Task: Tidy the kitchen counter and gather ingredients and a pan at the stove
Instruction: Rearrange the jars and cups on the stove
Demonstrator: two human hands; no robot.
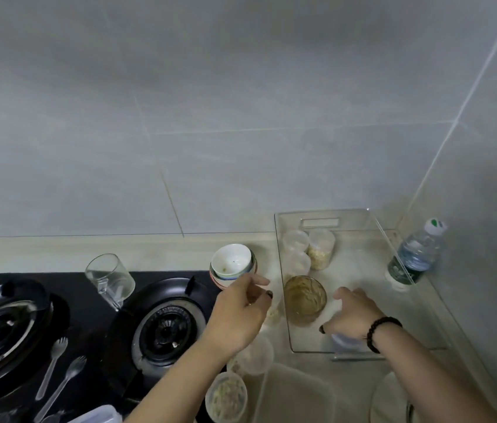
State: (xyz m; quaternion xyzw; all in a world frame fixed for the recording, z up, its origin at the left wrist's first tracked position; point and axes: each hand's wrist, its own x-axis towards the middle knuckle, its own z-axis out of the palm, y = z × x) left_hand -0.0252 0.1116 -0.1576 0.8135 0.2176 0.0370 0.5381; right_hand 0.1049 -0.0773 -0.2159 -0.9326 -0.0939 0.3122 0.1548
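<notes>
Head view: both hands hover at the clear bin (284, 300) beside the stove (88, 315) — left hand (241, 312) loosely curled, seemingly empty; right hand (352, 315) spread, its grasp unclear. A careless reach could topple the smeared glass (304, 300) or bowls (232, 265).

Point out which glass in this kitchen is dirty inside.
The glass standing in the clear tray, smeared brown inside, between the two hands. The other one, the glass mug on the stove, is clear and tipped over.

No text can be read; the water bottle (415, 254) label is too blurred.
</notes>
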